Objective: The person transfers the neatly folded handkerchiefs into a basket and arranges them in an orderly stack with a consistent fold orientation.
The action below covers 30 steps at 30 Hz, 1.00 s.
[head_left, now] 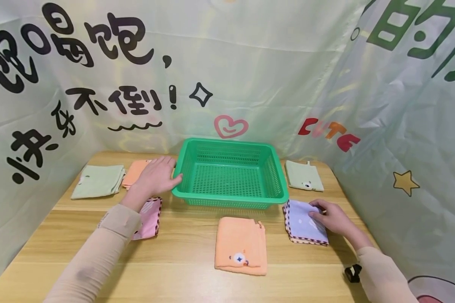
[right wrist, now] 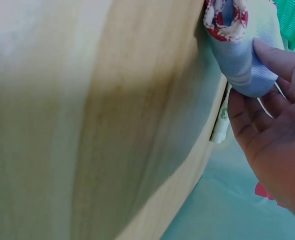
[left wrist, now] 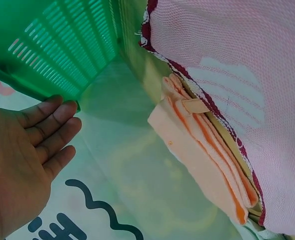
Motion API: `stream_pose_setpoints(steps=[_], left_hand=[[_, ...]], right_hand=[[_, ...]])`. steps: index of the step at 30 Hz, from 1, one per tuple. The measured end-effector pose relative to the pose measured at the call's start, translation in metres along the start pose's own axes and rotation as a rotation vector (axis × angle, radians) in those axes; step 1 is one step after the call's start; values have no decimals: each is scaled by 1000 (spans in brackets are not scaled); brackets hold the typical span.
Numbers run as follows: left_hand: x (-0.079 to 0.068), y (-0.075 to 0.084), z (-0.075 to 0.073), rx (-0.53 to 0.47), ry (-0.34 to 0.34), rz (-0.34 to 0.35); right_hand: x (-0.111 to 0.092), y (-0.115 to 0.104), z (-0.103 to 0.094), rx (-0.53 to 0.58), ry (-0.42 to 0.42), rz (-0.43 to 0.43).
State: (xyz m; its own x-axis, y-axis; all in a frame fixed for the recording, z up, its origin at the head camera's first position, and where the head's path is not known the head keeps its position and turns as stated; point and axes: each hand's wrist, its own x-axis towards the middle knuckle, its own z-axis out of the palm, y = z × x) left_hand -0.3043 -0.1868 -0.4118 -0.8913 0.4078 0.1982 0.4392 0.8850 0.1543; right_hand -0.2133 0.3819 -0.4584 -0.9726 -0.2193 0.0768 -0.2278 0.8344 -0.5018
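My right hand point(head_left: 333, 215) pinches the right edge of a folded lavender towel point(head_left: 303, 223) with a checked dark-red and white border. In the right wrist view the thumb lies on one side of the folded towel point(right wrist: 247, 65) and the fingers curl round the other. My left hand point(head_left: 157, 176) is at the left rim of a green plastic basket point(head_left: 227, 198). Its fingers point(left wrist: 57, 130) are nearly straight and hold nothing, fingertips right at the basket rim in the left wrist view. A folded pink towel point(head_left: 151, 219) lies below the left forearm, partly hidden by it.
A folded orange towel point(head_left: 240, 244) with a bear face lies in front of the basket. Another orange towel point(head_left: 135, 171) and a pale green one point(head_left: 98, 181) lie at left; a second pale green towel point(head_left: 304, 174) lies back right. Printed curtains point(head_left: 265, 84) stand behind the wooden table point(head_left: 174, 269).
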Motion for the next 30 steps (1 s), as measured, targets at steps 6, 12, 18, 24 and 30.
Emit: stream_pose_setpoints(steps=[6,12,18,24,30], left_hand=[[0,-1,0,-1,-9,0],[0,-1,0,-7,-10,-2],[1,-1,1,-7,-10,-3],[1,0,-1,-4,-8,1],[1,1,-2,-9,-10,1]], right_hand=[[-4,0,-5,15,22,20],[-8,-2,-11,30,32,27],[-10,-4,-18,26,62,5],[-12,-8,-27,44,78,-31],[-13,-9,-33,55,89,-25]])
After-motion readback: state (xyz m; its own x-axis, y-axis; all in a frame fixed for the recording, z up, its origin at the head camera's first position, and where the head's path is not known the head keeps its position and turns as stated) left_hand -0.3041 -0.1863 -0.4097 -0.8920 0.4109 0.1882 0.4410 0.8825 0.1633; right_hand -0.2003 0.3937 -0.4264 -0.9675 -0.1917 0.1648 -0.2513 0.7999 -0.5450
